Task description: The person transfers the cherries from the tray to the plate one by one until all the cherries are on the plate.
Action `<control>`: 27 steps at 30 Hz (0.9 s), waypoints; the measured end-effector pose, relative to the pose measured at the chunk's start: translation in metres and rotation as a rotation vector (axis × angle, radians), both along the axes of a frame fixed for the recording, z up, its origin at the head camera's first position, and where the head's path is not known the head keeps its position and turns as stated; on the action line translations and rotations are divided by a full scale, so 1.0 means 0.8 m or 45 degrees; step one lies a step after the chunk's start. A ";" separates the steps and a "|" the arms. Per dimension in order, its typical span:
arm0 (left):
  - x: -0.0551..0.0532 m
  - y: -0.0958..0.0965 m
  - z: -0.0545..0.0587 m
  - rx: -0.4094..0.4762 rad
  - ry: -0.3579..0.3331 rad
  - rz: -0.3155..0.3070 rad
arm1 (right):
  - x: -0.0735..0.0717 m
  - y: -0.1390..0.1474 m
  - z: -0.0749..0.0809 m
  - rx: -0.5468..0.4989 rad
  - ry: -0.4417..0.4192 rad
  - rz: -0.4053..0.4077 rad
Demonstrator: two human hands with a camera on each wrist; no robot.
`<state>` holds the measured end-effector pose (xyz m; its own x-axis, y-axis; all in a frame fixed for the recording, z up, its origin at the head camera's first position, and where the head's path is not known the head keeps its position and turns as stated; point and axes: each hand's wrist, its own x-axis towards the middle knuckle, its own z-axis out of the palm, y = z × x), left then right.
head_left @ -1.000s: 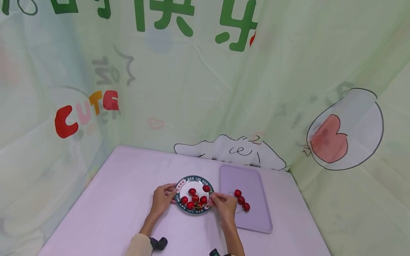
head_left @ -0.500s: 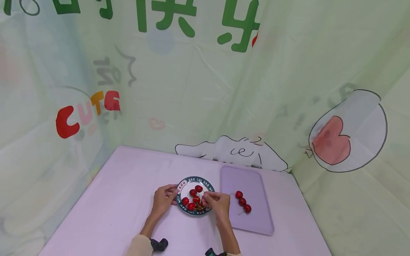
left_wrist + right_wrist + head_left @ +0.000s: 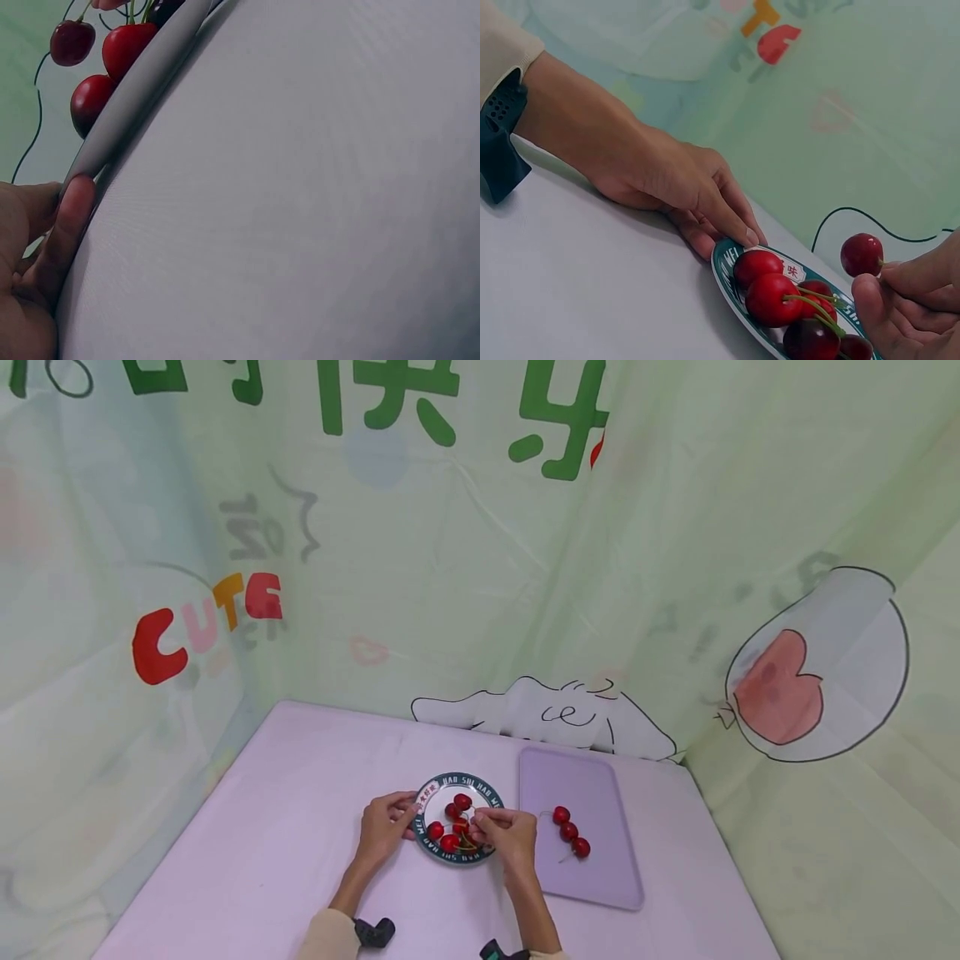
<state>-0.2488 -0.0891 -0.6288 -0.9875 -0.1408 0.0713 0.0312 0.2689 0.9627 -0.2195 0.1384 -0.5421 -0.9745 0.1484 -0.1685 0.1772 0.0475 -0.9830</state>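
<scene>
My left hand (image 3: 382, 828) grips the left rim of a round plate (image 3: 430, 853), its thumb on the rim. The plate is white with a dark green lettered border, and several red cherries (image 3: 771, 300) with green stems lie in it. My right hand (image 3: 510, 839) pinches one cherry (image 3: 862, 254) at its stem end and holds it above the plate. In the left wrist view that cherry (image 3: 73, 43) hangs apart from the ones below. My right fingers hide part of the plate's right side.
Right of the plate lies a flat lilac tray (image 3: 592, 881), with three cherries (image 3: 569, 832) in a slanting row. A pale tablecloth (image 3: 300, 827) covers the table. Printed curtains (image 3: 420, 568) hang behind and at both sides.
My right hand has moved left, carrying the pinched cherry from the plate's right side further in over the plate. My left hand stays at the rim.
</scene>
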 end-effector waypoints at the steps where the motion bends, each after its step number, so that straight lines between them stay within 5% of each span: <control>1: 0.000 0.000 0.000 0.006 0.002 0.000 | -0.002 -0.001 -0.001 -0.010 0.001 0.006; 27: -0.002 -0.003 -0.005 0.025 0.024 -0.025 | -0.003 -0.015 -0.003 -0.021 -0.005 0.072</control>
